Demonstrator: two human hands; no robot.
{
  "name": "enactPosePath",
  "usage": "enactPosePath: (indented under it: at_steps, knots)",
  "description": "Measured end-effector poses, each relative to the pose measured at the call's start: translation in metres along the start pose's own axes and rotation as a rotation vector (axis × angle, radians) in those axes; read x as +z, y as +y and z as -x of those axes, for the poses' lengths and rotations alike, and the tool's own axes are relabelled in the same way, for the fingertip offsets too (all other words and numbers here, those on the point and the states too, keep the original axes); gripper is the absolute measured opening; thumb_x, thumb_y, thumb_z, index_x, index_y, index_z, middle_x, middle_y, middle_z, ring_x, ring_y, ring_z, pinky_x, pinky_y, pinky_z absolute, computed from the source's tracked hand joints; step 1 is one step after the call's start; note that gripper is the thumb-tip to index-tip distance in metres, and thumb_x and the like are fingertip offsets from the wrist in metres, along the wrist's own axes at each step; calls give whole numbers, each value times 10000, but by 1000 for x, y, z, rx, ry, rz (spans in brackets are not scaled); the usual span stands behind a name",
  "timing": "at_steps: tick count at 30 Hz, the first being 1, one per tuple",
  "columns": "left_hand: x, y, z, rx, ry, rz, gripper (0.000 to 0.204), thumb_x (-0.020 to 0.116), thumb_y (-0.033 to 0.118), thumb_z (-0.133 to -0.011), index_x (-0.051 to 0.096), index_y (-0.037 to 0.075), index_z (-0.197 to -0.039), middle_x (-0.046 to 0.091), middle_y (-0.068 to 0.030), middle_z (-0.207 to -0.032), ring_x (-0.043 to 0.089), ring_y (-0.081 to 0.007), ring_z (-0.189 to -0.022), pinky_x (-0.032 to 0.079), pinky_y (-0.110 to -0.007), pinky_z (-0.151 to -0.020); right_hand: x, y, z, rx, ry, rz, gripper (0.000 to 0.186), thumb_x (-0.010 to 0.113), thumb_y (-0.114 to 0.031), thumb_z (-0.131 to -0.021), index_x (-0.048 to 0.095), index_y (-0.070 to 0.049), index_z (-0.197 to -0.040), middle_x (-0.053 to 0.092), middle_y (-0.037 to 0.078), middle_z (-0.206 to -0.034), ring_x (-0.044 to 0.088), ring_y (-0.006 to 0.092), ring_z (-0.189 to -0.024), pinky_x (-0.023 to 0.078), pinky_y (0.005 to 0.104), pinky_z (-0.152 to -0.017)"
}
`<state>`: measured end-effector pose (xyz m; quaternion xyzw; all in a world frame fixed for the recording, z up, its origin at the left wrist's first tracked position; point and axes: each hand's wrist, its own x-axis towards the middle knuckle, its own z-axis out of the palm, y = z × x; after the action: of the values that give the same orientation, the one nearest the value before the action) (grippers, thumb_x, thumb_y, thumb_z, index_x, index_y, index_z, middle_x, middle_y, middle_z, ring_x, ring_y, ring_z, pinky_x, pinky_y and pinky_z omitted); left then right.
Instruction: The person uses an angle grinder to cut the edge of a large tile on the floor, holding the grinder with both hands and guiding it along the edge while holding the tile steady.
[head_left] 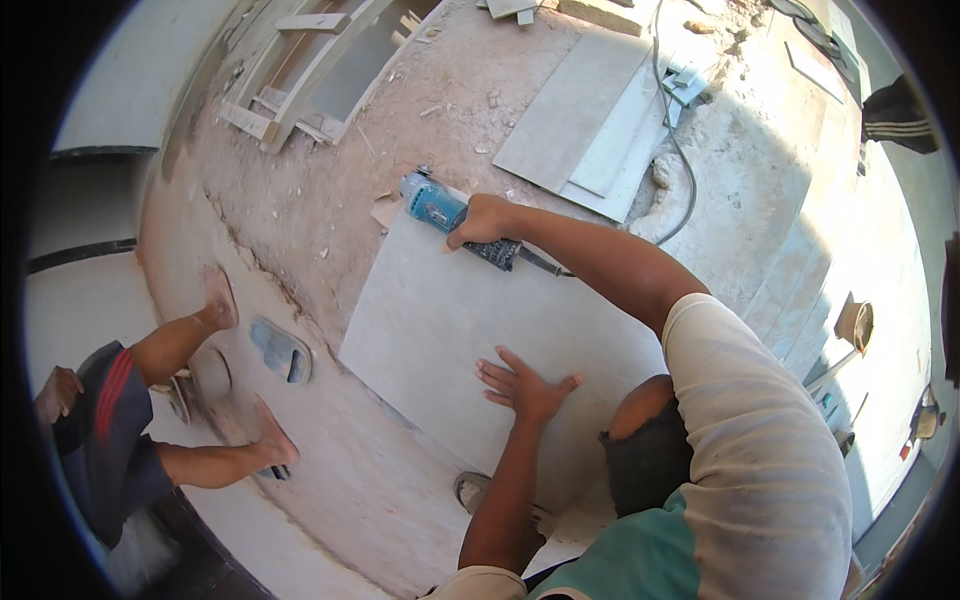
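Right hand [482,220] clasps a grinder [435,207] lying along the tile's [425,310] far edge, beyond the left hand [532,390], spread flat.

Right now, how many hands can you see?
3: the right hand on the blue grinder, the left hand spread on the big tile, and another person's hand toward the far left. Others may be hidden.

Behind the gripping right hand [484,221] is a creased cream sleeve [755,400]; farther back, teal shirt front [640,550]; below grip, dark legwear [652,462], ragged-edged at knee [641,405].
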<state>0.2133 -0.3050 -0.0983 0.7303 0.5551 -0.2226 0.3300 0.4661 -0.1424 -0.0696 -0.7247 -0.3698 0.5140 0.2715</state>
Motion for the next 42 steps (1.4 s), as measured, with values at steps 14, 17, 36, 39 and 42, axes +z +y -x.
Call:
enactPosePath:
  at_steps: [14,17,36,39,42]
  knots:
    - [7,-6,-3,19,28,7,1595,811,739,-530,-230,-19,-1472,-298,-433,-1449,-333,-542,-1359,-159,-699,-1037,7,-8,-33,-4,-16,-1,811,837,-500,-587,665,142,-1052,668,272,-1096,662,339,-1015,513,359,-857]
    - [5,-5,-2,22,24,34,1594,805,744,-534,-235,-23,-1468,-301,-434,-1446,-335,-546,-1356,-162,-696,-1038,7,-11,-38,18,-19,0,786,844,-471,-599,659,139,-1059,671,256,-1083,660,318,-997,510,349,-854]
    - [-6,4,3,5,-35,43,1576,814,702,-576,-256,-60,-1446,-330,-427,-1435,-362,-523,-1349,-181,-678,-1040,-4,-21,-36,17,-76,76,834,831,-493,-608,639,147,-1106,656,259,-1127,645,330,-1036,503,361,-865]
    - [-5,3,2,2,-37,31,1583,807,719,-570,-258,-58,-1446,-329,-426,-1436,-360,-523,-1350,-178,-679,-1041,-5,-25,-33,22,-46,72,831,840,-488,-583,654,147,-1086,665,261,-1123,663,329,-1015,512,367,-850]
    - [-5,4,2,2,-40,20,1587,803,728,-566,-259,-58,-1446,-328,-426,-1437,-359,-525,-1350,-175,-681,-1041,-3,-29,-40,19,-44,70,834,840,-484,-584,650,153,-1088,661,265,-1131,661,328,-1020,509,363,-856]
